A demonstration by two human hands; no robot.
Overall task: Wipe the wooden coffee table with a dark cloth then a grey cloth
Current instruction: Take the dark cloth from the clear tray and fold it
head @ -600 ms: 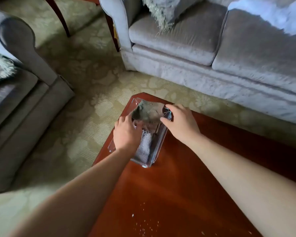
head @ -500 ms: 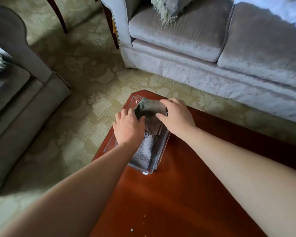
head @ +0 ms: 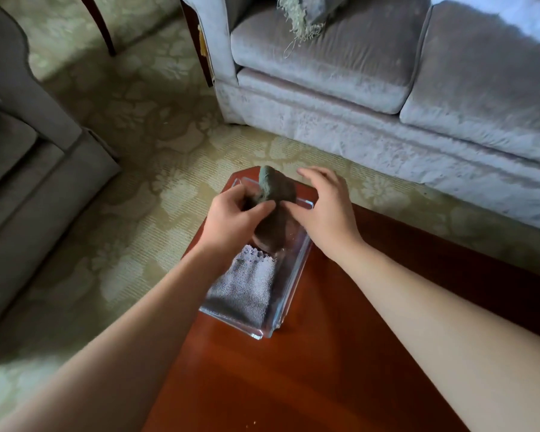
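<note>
At far left I am seeing a grey armchair [head: 28, 188] standing on the patterned carpet [head: 144, 157], well apart from the work. Moving in, the left hand [head: 234, 221] is reaching over the far left corner of the wooden surface [head: 340, 369]. Its grip is clamped on the dark cloth [head: 278, 194], with thumb and curled fingers pinching a bunched fold. The cloth is rising in a hump above a clear tray [head: 289, 288], and its lower end is trailing down inside. The tray is sitting on that same corner of the surface. In its near half the grey cloth [head: 247, 285] is lying flat, with the left forearm hiding part of it.

Just right of the dark cloth, the right hand [head: 328, 213] is hovering over the tray's far right edge. Its grip is apart, fingers spread and loosely bent, holding nothing. I cannot tell whether its thumb is touching the cloth.

Beyond and to the right, a pale velvet sofa [head: 387, 98] is standing on the carpet, with a fringed cushion [head: 306, 14] lying on its seat.
</note>
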